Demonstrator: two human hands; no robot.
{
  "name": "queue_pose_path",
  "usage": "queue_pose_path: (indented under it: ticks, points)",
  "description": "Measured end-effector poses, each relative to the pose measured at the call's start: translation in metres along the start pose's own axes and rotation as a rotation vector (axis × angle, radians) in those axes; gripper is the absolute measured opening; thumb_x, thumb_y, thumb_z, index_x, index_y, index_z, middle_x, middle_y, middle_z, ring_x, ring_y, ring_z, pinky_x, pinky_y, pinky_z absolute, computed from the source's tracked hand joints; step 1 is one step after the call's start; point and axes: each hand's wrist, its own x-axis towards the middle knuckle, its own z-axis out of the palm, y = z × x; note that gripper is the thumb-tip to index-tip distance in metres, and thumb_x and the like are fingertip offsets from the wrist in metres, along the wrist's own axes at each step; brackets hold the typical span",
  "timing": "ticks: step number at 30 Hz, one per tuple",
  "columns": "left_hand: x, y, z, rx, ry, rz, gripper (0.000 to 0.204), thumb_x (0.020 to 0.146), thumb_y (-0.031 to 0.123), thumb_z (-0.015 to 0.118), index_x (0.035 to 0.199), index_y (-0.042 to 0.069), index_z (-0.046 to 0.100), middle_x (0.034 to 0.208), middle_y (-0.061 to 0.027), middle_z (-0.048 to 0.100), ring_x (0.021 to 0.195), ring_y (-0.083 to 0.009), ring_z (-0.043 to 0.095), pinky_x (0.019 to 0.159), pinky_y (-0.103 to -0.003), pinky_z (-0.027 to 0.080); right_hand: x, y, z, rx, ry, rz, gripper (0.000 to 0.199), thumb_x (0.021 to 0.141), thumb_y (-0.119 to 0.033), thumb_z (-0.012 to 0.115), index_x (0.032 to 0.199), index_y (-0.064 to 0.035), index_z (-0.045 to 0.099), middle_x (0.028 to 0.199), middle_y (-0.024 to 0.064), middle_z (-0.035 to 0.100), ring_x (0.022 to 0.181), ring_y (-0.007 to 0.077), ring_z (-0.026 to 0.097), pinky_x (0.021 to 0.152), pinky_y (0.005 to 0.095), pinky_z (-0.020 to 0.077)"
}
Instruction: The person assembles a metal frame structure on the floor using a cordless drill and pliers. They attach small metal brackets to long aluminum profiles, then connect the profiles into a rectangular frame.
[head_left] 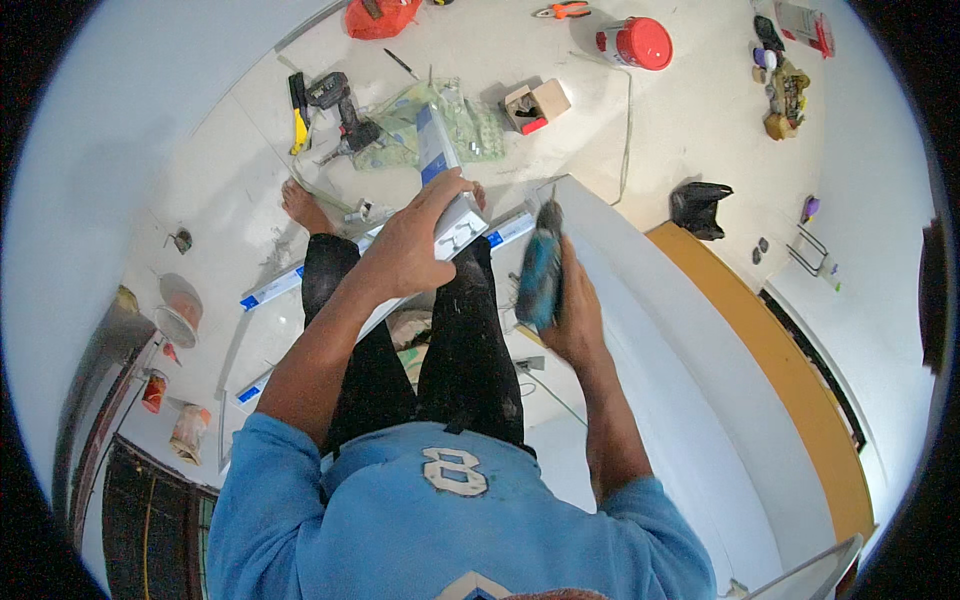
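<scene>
My left hand [408, 245] is wrapped round a long white channel profile [437, 150] with blue labels, above my knees. The profile slants, its far end over the floor and its near end face showing slots or holes. In my right hand [580, 318] is a teal drill [540, 268], with a thin bit pointing away from me. The drill is to the right of the profile, apart from it. Another white strip with blue ends [272, 288] lies across the floor by my legs.
A second drill [350, 120] and a yellow-black hand tool [299, 115] lie at the far left. Nearby are a green patterned plastic sheet [480, 125], an open small carton [535, 105] and a red-lidded bucket [640, 44]. A low white ledge with an orange-brown panel [760, 340] runs along my right.
</scene>
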Motion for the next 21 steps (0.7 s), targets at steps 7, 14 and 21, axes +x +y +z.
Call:
queue_pose_path:
  ticks: [7, 14, 21]
  points:
    - [0.012, 0.021, -0.034, 0.012, -0.093, -0.167, 0.096, 0.066, -0.004, 0.071, 0.158, 0.012, 0.047, 0.175, -0.0214, 0.038, 0.162, -0.0401, 0.038, 0.131, -0.048, 0.032, 0.289, 0.176, 0.243, -0.302, 0.194, -0.424, 0.091, 0.094, -0.012, 0.065, 0.174, -0.0050, 0.022, 0.119, 0.0209, 0.066, 0.106, 0.0399, 0.066, 0.091, 0.0526, 0.0530]
    - [0.011, 0.003, -0.052, -0.222, -0.018, -0.319, 0.105, 0.055, 0.006, 0.078, 0.156, 0.013, 0.052, 0.174, -0.0265, 0.038, 0.160, -0.0405, 0.042, 0.124, -0.049, 0.041, 0.443, 0.200, 0.338, -0.375, 0.324, -0.413, 0.073, 0.098, -0.010, 0.062, 0.166, 0.0005, 0.037, 0.122, 0.0186, 0.069, 0.112, 0.0352, 0.070, 0.096, 0.0511, 0.0546]
    - [0.012, 0.003, -0.063, -0.135, 0.008, -0.281, 0.106, 0.051, 0.005, 0.078, 0.155, 0.013, 0.056, 0.171, -0.0306, 0.039, 0.114, -0.0260, 0.064, 0.094, -0.038, 0.055, 0.408, 0.091, 0.287, 0.187, 0.377, -0.479, 0.123, 0.066, -0.024, 0.099, 0.169, -0.0042, 0.034, 0.159, 0.0214, 0.055, 0.141, 0.0431, 0.055, 0.120, 0.0612, 0.0387]
